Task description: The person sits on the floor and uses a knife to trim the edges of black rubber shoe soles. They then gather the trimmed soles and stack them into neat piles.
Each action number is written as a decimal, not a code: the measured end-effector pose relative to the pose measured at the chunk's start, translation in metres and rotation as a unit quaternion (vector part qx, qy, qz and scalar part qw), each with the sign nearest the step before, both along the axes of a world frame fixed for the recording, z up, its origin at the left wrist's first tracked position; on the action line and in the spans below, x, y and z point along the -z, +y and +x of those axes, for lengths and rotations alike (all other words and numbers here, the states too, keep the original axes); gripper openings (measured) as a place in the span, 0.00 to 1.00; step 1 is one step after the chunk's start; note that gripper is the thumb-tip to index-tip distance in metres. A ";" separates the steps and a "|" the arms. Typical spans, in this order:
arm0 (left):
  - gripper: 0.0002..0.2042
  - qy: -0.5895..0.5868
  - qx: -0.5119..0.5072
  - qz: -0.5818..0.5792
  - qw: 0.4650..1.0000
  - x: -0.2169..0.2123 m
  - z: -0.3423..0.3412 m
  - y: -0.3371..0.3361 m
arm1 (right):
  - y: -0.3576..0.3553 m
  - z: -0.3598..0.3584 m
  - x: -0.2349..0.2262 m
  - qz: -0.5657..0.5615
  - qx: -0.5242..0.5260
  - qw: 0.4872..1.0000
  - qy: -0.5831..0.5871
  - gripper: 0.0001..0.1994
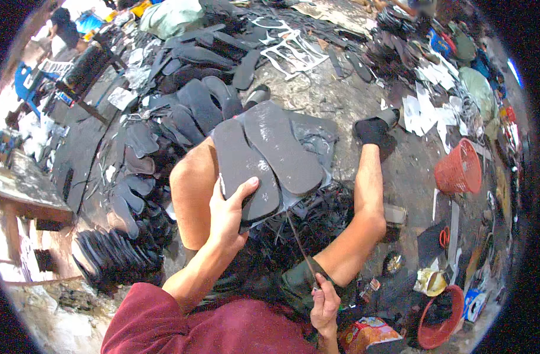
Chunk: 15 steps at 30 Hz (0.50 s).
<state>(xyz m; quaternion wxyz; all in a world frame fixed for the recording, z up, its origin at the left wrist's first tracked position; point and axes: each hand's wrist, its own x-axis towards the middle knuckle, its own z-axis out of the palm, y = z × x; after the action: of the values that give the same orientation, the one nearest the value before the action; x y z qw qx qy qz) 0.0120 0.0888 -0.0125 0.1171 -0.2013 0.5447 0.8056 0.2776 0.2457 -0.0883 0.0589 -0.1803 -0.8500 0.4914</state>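
Observation:
My left hand (228, 212) is closed on the heel end of a dark grey shoe sole (243, 159), thumb on top and fingers out of sight underneath. A second dark grey sole (281, 147) with whitish scuffs lies right beside it. Under both shows a dark sheet (320, 138) with pale smears, resting over my bent left leg. At the lower middle, my right hand (325, 304) is wrapped round the dark end of a long, thin knife (301, 245). Its narrow blade slants up and left, the tip close to the sheet's near edge; whether it touches cannot be told.
Black scraps (317, 218) heap between my legs. Stacked soles (113, 256) and loose soles (196, 106) spread to the left and ahead. On the right stand a red basket (458, 168) and a red bucket (441, 318), with orange-handled scissors (444, 237). White cut-out sheet (293, 53) lies ahead.

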 end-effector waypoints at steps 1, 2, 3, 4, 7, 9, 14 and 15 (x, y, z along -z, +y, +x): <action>0.26 0.001 -0.001 -0.006 1.000 0.004 0.006 0.001 | -0.003 0.003 -0.002 -0.004 -0.002 1.000 0.013 0.17; 0.28 -0.009 0.004 -0.002 1.000 0.007 0.010 0.000 | -0.006 0.003 -0.003 0.007 -0.003 1.000 0.016 0.17; 0.29 -0.019 0.008 0.001 1.000 0.008 0.013 -0.002 | -0.008 -0.001 -0.004 0.018 -0.006 1.000 0.018 0.17; 0.31 -0.029 0.008 0.001 1.000 0.010 0.015 -0.007 | -0.011 -0.010 -0.006 0.026 -0.011 0.999 0.021 0.17; 0.33 -0.009 -0.011 -0.018 1.000 0.016 0.022 -0.004 | -0.018 -0.038 -0.006 0.052 -0.007 0.997 0.050 0.17; 0.33 -0.002 -0.024 -0.029 0.999 0.011 0.023 -0.002 | -0.022 -0.050 -0.003 0.050 -0.003 0.997 0.065 0.17; 0.35 0.001 -0.012 -0.040 0.999 0.021 0.023 -0.015 | -0.027 -0.084 0.001 0.048 -0.046 0.998 0.008 0.16; 0.35 0.003 -0.006 -0.046 0.999 0.023 0.025 -0.017 | -0.030 -0.095 0.013 0.054 -0.028 0.995 0.077 0.17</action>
<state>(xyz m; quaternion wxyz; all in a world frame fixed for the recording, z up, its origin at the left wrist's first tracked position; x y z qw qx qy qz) 0.0367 0.0715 -0.0350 0.1011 -0.2074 0.5806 0.7808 0.1822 0.2156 -0.1011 0.1200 -0.1145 -0.8729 0.4588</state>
